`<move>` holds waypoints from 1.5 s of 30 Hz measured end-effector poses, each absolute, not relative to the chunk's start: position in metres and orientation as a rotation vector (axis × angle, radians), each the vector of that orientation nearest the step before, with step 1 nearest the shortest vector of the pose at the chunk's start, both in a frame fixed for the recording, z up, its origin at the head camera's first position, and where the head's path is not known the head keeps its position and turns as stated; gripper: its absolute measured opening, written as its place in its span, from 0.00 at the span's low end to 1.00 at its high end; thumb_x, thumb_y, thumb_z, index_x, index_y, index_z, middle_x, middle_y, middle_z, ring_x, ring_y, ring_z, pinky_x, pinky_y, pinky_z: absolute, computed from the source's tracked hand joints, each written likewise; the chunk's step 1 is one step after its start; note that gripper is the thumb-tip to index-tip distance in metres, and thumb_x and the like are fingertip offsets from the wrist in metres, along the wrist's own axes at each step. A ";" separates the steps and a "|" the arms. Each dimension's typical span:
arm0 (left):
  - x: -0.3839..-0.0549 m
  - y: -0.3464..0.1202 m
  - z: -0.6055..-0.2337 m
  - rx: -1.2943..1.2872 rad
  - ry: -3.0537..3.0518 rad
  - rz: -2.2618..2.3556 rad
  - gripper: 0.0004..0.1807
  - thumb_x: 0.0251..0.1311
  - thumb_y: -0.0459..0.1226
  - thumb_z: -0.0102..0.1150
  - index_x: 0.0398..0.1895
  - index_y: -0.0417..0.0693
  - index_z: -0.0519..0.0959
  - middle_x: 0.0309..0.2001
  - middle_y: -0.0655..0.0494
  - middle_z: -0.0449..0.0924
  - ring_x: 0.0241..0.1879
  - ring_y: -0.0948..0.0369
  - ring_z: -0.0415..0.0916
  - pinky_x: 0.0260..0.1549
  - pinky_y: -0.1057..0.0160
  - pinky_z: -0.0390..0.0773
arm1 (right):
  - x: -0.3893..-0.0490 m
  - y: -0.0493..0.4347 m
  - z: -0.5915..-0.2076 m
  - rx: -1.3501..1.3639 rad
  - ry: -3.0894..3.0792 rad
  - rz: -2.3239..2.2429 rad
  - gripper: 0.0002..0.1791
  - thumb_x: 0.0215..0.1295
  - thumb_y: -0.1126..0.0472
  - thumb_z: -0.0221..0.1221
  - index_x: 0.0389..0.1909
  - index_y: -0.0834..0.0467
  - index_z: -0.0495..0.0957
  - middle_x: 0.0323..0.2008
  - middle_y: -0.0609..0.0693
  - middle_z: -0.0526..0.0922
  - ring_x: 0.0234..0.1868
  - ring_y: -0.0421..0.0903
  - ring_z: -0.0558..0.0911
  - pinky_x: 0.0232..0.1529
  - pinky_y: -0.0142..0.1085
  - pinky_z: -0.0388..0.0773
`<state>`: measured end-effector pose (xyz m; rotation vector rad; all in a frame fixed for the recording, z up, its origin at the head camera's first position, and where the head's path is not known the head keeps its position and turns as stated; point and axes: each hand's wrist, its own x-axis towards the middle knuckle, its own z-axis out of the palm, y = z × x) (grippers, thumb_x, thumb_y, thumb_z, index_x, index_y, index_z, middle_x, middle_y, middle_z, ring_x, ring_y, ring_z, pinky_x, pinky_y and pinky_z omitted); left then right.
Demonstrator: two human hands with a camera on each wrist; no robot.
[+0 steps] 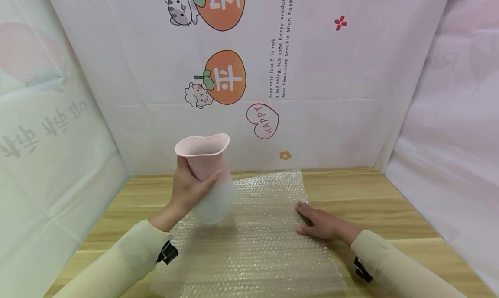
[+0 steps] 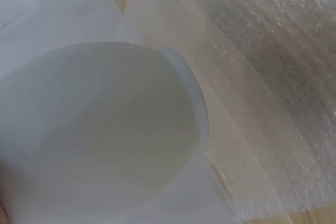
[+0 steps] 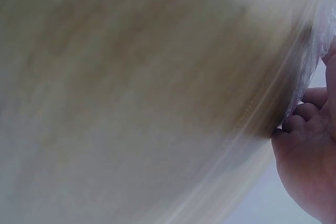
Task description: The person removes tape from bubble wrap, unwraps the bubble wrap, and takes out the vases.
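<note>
My left hand point(image 1: 189, 189) holds a vase point(image 1: 214, 198), its fingers and thumb around the neck. The vase fades from pink at its wavy, flared rim to frosted white at the base. It tilts slightly above a sheet of bubble wrap point(image 1: 265, 246) spread on the table. The left wrist view shows the pale vase body point(image 2: 105, 129) close up, with the bubble wrap point(image 2: 273, 77) beyond. At the sheet's right edge, my right hand point(image 1: 321, 222) rests with thumb and fingers apart. In the right wrist view, its fingertips touch the clear wrap; part of this hand is cut off.
The wood-grain table point(image 1: 351, 185) extends on both sides of the wrap. A white printed cloth point(image 1: 331, 94) hangs behind it, and pale cloths flank the left and right. Black wrist devices point(image 1: 168, 252) sit at both sleeves.
</note>
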<state>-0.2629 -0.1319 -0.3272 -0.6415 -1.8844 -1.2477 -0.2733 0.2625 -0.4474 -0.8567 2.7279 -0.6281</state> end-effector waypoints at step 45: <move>-0.286 -0.255 -0.345 0.046 -1.976 -1.046 0.47 0.45 0.44 0.75 0.64 0.36 0.58 0.45 0.33 0.74 0.45 0.41 0.73 0.46 0.43 0.70 | -0.271 0.262 -0.446 -0.865 2.736 -0.627 0.47 0.67 0.42 0.58 0.71 0.72 0.53 0.72 0.69 0.50 0.72 0.65 0.50 0.68 0.57 0.51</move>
